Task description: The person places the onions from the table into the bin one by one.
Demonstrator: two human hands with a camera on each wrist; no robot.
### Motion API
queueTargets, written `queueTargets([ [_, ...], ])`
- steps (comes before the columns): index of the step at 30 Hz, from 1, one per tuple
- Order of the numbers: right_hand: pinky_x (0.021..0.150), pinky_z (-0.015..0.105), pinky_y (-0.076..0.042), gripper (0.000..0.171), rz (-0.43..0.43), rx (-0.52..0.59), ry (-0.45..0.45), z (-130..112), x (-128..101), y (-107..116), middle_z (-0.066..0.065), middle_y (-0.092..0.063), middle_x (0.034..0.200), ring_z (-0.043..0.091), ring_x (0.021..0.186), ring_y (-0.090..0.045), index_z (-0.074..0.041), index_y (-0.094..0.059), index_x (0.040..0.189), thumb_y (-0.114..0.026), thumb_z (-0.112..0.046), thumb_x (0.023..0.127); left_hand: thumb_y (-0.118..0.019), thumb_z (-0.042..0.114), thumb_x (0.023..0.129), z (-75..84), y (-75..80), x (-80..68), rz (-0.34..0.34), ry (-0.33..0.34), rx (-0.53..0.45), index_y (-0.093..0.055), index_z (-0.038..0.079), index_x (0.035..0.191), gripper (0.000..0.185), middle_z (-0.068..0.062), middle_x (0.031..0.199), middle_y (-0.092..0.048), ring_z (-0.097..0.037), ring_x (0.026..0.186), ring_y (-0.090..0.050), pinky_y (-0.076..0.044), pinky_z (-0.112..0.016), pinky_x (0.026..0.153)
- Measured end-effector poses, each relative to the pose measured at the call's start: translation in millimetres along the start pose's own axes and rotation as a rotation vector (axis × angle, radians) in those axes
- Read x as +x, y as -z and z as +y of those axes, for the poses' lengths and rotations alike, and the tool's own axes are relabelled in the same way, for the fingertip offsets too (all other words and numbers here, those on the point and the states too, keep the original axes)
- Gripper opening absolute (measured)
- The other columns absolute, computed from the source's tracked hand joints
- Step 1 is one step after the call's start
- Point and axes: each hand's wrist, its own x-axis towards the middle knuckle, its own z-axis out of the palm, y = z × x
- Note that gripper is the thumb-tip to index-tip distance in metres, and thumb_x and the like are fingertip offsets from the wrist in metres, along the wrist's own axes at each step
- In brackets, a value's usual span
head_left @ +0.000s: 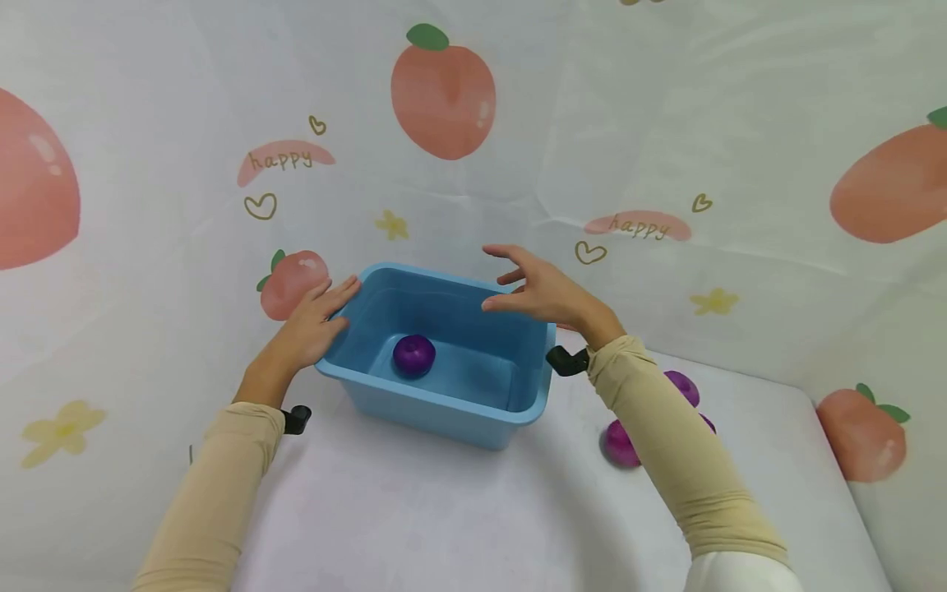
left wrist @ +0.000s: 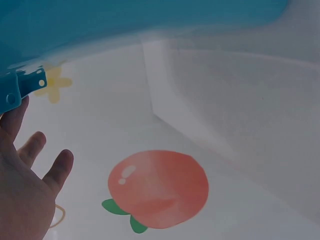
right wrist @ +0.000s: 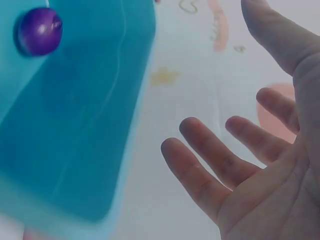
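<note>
A blue plastic tub (head_left: 444,415) stands on the white table with one purple round fruit (head_left: 413,354) lying inside it. My left hand (head_left: 314,322) rests flat against the tub's left rim with straight fingers. My right hand (head_left: 536,288) hovers above the tub's right rim, fingers spread and empty. In the right wrist view the spread fingers (right wrist: 200,172) hang beside the tub (right wrist: 65,125), and the purple fruit (right wrist: 40,31) shows at the top left. The left wrist view shows my left hand (left wrist: 27,165) under the tub's edge (left wrist: 22,87).
More purple fruits (head_left: 620,444) lie on the table right of the tub, partly hidden by my right sleeve (head_left: 673,444). A white cloth printed with peaches (head_left: 442,92) covers the wall and table. The table's right edge (head_left: 851,501) runs near the printed backdrop.
</note>
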Motion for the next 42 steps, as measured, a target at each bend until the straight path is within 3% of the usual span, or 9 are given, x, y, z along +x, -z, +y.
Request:
queueTargets([
  [6, 0.103, 0.055, -0.055, 0.086, 0.067, -0.025, -0.050, 23, -35, 30, 0.004, -0.043, 0.161, 0.036, 0.135, -0.059, -0.031, -0.031, 0.159, -0.079, -0.039, 0.088, -0.042, 0.021, 0.102, -0.3, 2.8, 1.4, 0.001, -0.002, 0.006, -0.026, 0.025, 0.163, 0.063, 0.000, 0.171, -0.022, -0.041, 0.160, -0.004, -0.012, -0.077, 0.120],
  [10, 0.101, 0.054, -0.057, 0.086, 0.101, -0.093, -0.110, 40, -62, 46, 0.005, -0.043, 0.161, 0.037, 0.131, -0.061, -0.028, -0.032, 0.159, -0.078, -0.039, 0.089, -0.041, 0.021, 0.102, 0.9, 5.6, 1.4, -0.004, 0.005, 0.017, -0.025, 0.026, 0.163, 0.063, 0.000, 0.172, -0.021, -0.042, 0.160, -0.004, -0.012, -0.077, 0.120],
  [18, 0.107, 0.056, -0.052, 0.084, 0.108, -0.131, -0.158, 77, -115, 57, 0.008, -0.038, 0.164, 0.040, 0.138, -0.054, -0.022, -0.032, 0.159, -0.077, -0.037, 0.090, -0.040, 0.023, 0.103, -0.8, 5.1, -0.8, -0.005, 0.012, 0.026, -0.025, 0.025, 0.163, 0.062, -0.002, 0.172, -0.021, -0.043, 0.160, -0.005, -0.014, -0.079, 0.118],
  [29, 0.104, 0.058, -0.052, 0.083, 0.120, -0.154, -0.215, 124, -170, 38, 0.017, -0.046, 0.157, 0.044, 0.133, -0.057, -0.016, -0.036, 0.157, -0.078, -0.039, 0.089, -0.040, 0.024, 0.104, -2.7, 0.4, 0.7, -0.008, 0.003, 0.013, -0.024, 0.027, 0.163, 0.061, 0.000, 0.172, -0.021, -0.043, 0.160, -0.004, -0.014, -0.080, 0.117],
  [35, 0.104, 0.065, -0.048, 0.086, 0.109, -0.168, -0.256, 145, -190, 13, 0.022, -0.049, 0.153, 0.049, 0.131, -0.057, -0.011, -0.036, 0.156, -0.079, -0.040, 0.088, -0.039, 0.025, 0.104, -2.6, 0.6, 0.9, -0.022, 0.003, 0.012, -0.023, 0.028, 0.163, 0.061, 0.000, 0.172, -0.020, -0.043, 0.160, -0.002, -0.014, -0.081, 0.116],
  [42, 0.106, 0.063, -0.049, 0.089, 0.107, -0.101, -0.275, 166, -206, -20, 0.024, -0.047, 0.155, 0.050, 0.137, -0.050, -0.003, -0.037, 0.155, -0.080, -0.039, 0.086, -0.038, 0.024, 0.104, -0.6, 0.5, -0.7, -0.023, -0.008, 0.014, -0.024, 0.025, 0.163, 0.061, -0.003, 0.171, -0.021, -0.045, 0.159, -0.004, -0.014, -0.081, 0.116],
])
